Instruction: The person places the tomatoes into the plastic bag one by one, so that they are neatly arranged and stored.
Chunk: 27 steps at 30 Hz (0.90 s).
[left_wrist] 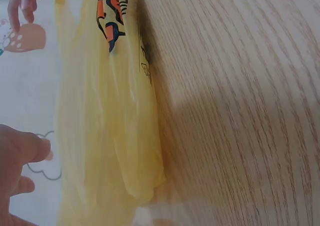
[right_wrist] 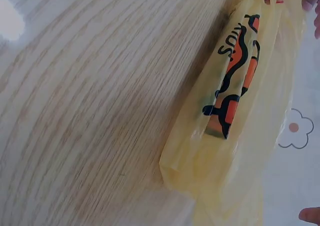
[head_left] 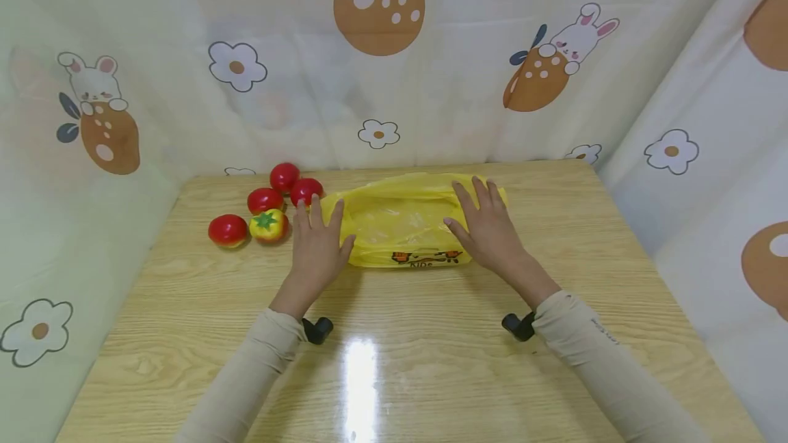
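A yellow plastic bag (head_left: 400, 221) stands spread on the table, its mouth facing up and dark lettering with orange patches along its near side. The left hand (head_left: 317, 248) is at the bag's left edge, fingers straight and spread. At the right edge, the right hand (head_left: 492, 238) has its fingers spread too. Neither hand grips the bag; whether the fingertips touch it I cannot tell. In the left wrist view the bag (left_wrist: 105, 110) hangs in loose folds beside the thumb. The right wrist view shows the printed side of the bag (right_wrist: 185, 151).
Left of the bag lie several shiny red tomato-like fruits (head_left: 228, 230) and a yellow-red one (head_left: 268, 225) with a green star-shaped top. The wooden table (head_left: 425, 361) ends at a patterned curtain (head_left: 455, 108) behind. Black wrist mounts (head_left: 318, 331) stick out from the sleeves.
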Available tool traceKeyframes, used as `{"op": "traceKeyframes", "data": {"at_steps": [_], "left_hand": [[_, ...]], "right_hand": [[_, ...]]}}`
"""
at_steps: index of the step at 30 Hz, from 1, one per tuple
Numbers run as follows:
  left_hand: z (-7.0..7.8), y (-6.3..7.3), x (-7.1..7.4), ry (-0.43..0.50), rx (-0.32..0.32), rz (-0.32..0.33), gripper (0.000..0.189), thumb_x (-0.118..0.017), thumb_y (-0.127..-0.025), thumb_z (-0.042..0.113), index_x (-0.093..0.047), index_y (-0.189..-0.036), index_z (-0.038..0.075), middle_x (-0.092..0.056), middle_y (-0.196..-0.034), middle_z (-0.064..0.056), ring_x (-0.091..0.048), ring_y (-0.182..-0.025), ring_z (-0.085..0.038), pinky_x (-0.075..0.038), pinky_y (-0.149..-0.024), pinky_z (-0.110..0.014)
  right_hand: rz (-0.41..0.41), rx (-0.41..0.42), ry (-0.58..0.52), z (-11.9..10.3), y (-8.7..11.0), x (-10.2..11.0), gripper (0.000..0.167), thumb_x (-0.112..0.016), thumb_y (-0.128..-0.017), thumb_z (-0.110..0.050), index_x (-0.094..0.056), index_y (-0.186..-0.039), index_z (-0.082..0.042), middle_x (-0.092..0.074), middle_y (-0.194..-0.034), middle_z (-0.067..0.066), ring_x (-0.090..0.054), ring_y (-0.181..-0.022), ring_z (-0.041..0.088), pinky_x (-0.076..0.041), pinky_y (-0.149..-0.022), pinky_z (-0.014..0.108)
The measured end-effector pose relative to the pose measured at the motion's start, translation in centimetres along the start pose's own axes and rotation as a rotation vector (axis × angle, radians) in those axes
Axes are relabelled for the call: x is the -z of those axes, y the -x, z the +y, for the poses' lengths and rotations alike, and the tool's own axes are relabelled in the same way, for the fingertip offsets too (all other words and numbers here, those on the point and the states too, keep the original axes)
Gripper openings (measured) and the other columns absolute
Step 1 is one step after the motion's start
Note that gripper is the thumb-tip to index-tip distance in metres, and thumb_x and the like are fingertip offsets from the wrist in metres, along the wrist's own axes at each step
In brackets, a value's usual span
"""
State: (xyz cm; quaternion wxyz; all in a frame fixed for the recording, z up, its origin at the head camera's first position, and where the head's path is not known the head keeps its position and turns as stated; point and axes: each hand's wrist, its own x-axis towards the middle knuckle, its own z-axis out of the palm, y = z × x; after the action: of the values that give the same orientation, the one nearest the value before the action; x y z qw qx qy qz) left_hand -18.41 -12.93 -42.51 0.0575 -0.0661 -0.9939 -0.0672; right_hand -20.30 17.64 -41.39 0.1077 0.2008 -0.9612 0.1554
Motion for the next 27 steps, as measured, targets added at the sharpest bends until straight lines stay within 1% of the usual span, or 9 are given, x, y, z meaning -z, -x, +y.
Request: {"op": "traceKeyframes", "data": {"at_steps": [2,4,6,9,11,13,17,21,27], "left_hand": [[-0.2,-0.1,0.1,-0.002,0.004,-0.002,0.071,-0.058,-0.096,0.042,-0.029,-0.155,0.015,-0.017,-0.157,-0.032,-0.013,-0.143,-0.055,-0.018,-0.118,-0.062],[-0.3,-0.2,0.1,0.003,0.004,-0.001,0.071,-0.058,-0.096,0.042,-0.03,-0.154,0.014,-0.017,-0.157,-0.032,-0.013,-0.143,-0.055,-0.017,-0.118,-0.062],[-0.4,-0.3,0.2,0.01,0.002,0.003,0.07,-0.057,-0.096,0.042,-0.031,-0.154,0.014,-0.018,-0.157,-0.033,-0.013,-0.143,-0.056,-0.018,-0.118,-0.063],[-0.6,-0.4,0.2,0.024,0.003,0.008,0.069,-0.057,-0.097,0.043,-0.032,-0.153,0.013,-0.018,-0.156,-0.033,-0.014,-0.143,-0.056,-0.019,-0.117,-0.062],[-0.8,-0.6,0.1,0.025,0.009,0.012,0.068,-0.056,-0.097,0.043,-0.033,-0.153,0.012,-0.019,-0.156,-0.033,-0.014,-0.143,-0.057,-0.019,-0.118,-0.062],[-1.0,-0.7,-0.1,0.031,0.021,0.014,0.069,-0.056,-0.097,0.044,-0.033,-0.153,0.012,-0.02,-0.156,-0.033,-0.013,-0.143,-0.056,-0.018,-0.119,-0.06],[-1.5,-0.8,-0.2,0.053,0.042,0.022,0.07,-0.056,-0.096,0.044,-0.033,-0.153,0.012,-0.02,-0.156,-0.033,-0.012,-0.144,-0.054,-0.014,-0.12,-0.059],[-2.1,-0.7,-0.2,0.078,0.044,0.046,0.068,-0.053,-0.098,0.044,-0.033,-0.153,0.009,-0.021,-0.155,-0.033,-0.011,-0.145,-0.054,-0.011,-0.121,-0.059],[-4.0,-0.6,-0.4,0.138,0.067,0.138,0.064,-0.048,-0.101,0.043,-0.036,-0.15,0.004,-0.022,-0.153,-0.035,-0.014,-0.143,-0.054,-0.015,-0.118,-0.061]], "right_hand": [[0.01,-0.012,-0.009,0.2,-0.2,0.0,0.067,-0.054,-0.101,-0.036,-0.025,-0.154,-0.007,-0.023,-0.152,0.034,-0.015,-0.143,0.054,-0.023,-0.112,0.067],[0.044,-0.034,-0.003,0.5,-0.4,-0.1,0.065,-0.054,-0.101,-0.036,-0.028,-0.153,-0.007,-0.023,-0.152,0.034,-0.015,-0.142,0.056,-0.023,-0.112,0.068],[0.109,-0.067,0.016,0.9,-0.5,-0.3,0.062,-0.054,-0.1,-0.034,-0.032,-0.151,-0.006,-0.024,-0.152,0.034,-0.014,-0.142,0.057,-0.021,-0.113,0.068],[0.24,-0.133,0.034,1.8,-0.6,-0.6,0.057,-0.056,-0.099,-0.032,-0.038,-0.147,-0.005,-0.023,-0.152,0.033,-0.011,-0.142,0.057,-0.018,-0.114,0.068],[0.31,-0.169,0.005,2.5,-0.7,-0.9,0.057,-0.056,-0.099,-0.03,-0.038,-0.147,-0.005,-0.02,-0.154,0.033,-0.009,-0.143,0.056,-0.015,-0.114,0.069],[0.346,-0.193,-0.051,3.2,-0.8,-1.2,0.057,-0.055,-0.099,-0.028,-0.035,-0.148,-0.005,-0.017,-0.155,0.032,-0.007,-0.143,0.056,-0.013,-0.113,0.07],[0.336,-0.239,-0.195,4.3,-0.8,-1.7,0.059,-0.051,-0.101,-0.028,-0.029,-0.152,-0.007,-0.012,-0.158,0.031,-0.004,-0.143,0.056,-0.008,-0.114,0.07],[0.285,-0.288,-0.314,4.8,-0.9,-2.1,0.062,-0.049,-0.101,-0.028,-0.024,-0.154,-0.009,-0.009,-0.159,0.029,-0.004,-0.143,0.057,-0.009,-0.113,0.073],[0.237,-0.294,-0.393,5.2,-0.8,-2.7,0.063,-0.048,-0.102,-0.028,-0.021,-0.156,-0.008,-0.007,-0.16,0.029,-0.008,-0.144,0.055,-0.014,-0.111,0.073]]}}
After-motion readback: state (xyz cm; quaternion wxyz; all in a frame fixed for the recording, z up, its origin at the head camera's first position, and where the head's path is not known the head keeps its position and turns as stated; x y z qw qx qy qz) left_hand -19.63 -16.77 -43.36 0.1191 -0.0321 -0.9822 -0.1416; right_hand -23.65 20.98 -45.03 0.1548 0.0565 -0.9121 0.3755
